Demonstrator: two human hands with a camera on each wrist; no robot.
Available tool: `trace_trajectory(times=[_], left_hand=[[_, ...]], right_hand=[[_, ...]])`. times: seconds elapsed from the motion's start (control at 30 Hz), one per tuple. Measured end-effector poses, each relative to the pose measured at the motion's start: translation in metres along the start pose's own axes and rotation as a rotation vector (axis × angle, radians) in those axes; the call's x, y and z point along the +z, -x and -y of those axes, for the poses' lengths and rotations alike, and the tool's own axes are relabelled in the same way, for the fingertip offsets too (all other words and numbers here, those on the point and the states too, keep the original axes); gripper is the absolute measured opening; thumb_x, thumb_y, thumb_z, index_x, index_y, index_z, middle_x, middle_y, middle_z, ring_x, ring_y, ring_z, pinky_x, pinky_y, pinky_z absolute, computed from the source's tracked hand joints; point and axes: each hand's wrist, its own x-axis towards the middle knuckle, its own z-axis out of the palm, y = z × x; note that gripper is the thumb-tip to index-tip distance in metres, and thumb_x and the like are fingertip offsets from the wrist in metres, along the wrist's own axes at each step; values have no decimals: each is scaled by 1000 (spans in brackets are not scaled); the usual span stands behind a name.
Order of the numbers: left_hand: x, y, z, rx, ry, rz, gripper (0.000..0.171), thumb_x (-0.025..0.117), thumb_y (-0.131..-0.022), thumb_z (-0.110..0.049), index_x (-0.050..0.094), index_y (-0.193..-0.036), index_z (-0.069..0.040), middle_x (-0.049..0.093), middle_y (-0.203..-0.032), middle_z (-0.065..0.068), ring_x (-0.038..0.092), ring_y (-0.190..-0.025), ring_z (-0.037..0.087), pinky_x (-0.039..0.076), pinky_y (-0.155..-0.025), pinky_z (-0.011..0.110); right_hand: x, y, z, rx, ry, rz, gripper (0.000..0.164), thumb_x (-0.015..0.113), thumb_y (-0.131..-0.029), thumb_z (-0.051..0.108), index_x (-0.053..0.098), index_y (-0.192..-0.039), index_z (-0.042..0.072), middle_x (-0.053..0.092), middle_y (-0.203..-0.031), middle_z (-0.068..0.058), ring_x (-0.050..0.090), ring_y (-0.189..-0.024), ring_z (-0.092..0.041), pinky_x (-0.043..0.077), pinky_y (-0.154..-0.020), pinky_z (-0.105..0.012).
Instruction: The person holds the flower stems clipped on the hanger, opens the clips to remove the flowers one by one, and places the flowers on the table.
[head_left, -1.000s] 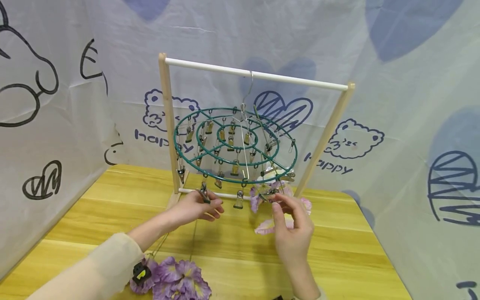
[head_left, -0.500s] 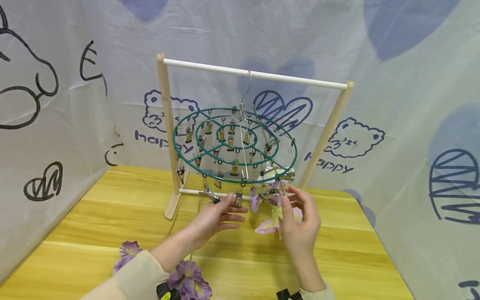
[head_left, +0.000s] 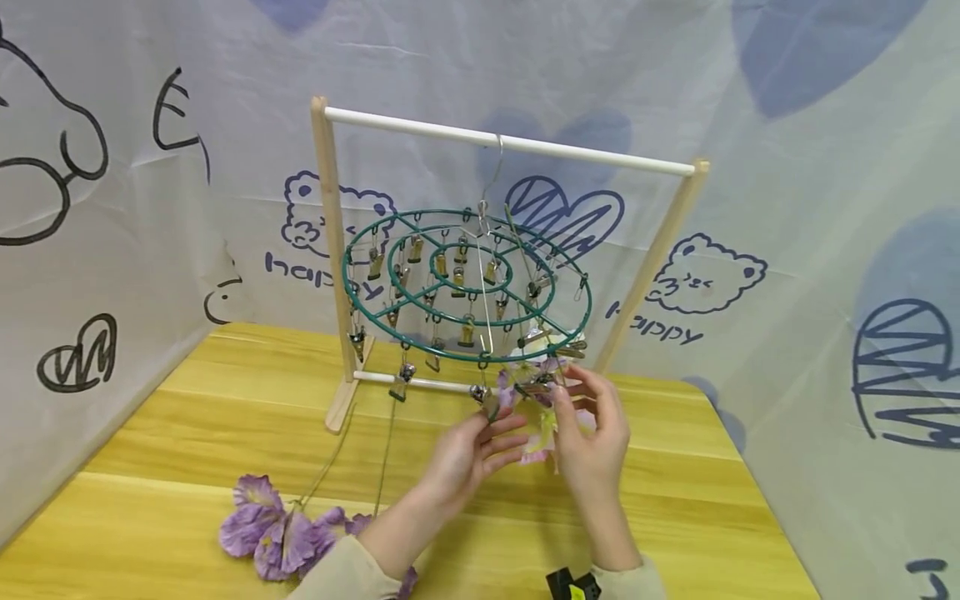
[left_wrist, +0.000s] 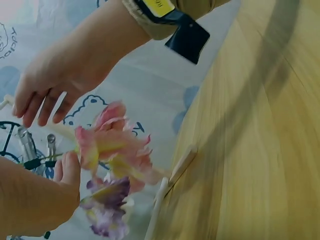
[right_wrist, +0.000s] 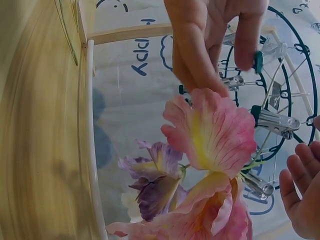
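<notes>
A green round clip hanger [head_left: 360,321] hangs from the rail, with many metal clips below its rings. My left hand [head_left: 453,467] has its fingers stretched out and its thumb at a green-tipped clip [head_left: 483,393], which tilts. In the right wrist view that clip [right_wrist: 275,50] is next to the left thumb. My right hand [head_left: 592,437] has thumb and forefinger at a thin flower stem [head_left: 557,367]; whether they pinch it is hidden. Below hang a pink artificial flower [right_wrist: 215,135] and a purple one [right_wrist: 157,187]. A clip [head_left: 540,385] is beside my right fingertips.
A wooden rack [head_left: 327,208] with a white rail [head_left: 420,125] stands on the wood-grain table [head_left: 675,500]. Purple flowers [head_left: 262,533] with long stems lie at the front left. A printed cloth [head_left: 825,208] closes off the back and sides.
My left hand has moved right, leaving one front clip for the neighbouring one, which now tilts. The left-hand clip hangs loose. My right hand has barely shifted; the pink flower has moved slightly.
</notes>
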Motion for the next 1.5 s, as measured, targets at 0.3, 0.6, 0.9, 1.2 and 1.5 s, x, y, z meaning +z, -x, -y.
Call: trace_trajectory(times=[0.3, 0.6, 0.9, 1.2, 1.5], left_hand=[[13, -21, 14, 252, -155, -255, 40, 62, -106, -18, 58, -137, 6, 68, -133, 19, 66, -109, 22, 58, -95, 33], [17, -37, 15, 462, -117, -344, 34, 71, -98, -5, 63, -128, 7, 66, -130, 24, 68, -116, 29, 58, -101, 30], [14, -47, 3, 532, -109, -369, 26, 76, -94, -9, 70, -115, 4, 75, -112, 11, 70, -96, 17, 62, -85, 28], [10, -48, 0, 516, -101, -351, 20, 77, -93, -4, 70, -108, 6, 74, -105, 12, 70, -84, 16, 64, -80, 31], [8, -49, -1, 515, -103, -333, 20, 77, -92, -3, 70, -107, 9, 72, -93, 6, 69, -83, 15, 64, -77, 28]], right_hand=[[3, -9, 24, -5, 35, 22, 30, 69, -90, -13, 66, -120, -14, 69, -115, -26, 64, -96, -34, 54, -84, -24], [4, -4, -10, -22, 41, 85, 36, 75, -90, -4, 69, -126, -3, 72, -121, -17, 66, -100, -34, 50, -91, -26], [5, -3, -13, -1, 47, 129, 32, 76, -92, 0, 71, -123, -2, 74, -115, -16, 68, -97, -32, 58, -88, -31], [8, -1, -16, -39, 47, 134, 29, 77, -90, -3, 71, -118, -4, 75, -103, -14, 69, -91, -31, 58, -86, -29], [6, -1, -17, -34, 56, 144, 25, 77, -90, -2, 74, -115, 0, 76, -101, -11, 69, -90, -30, 56, -88, -27]])
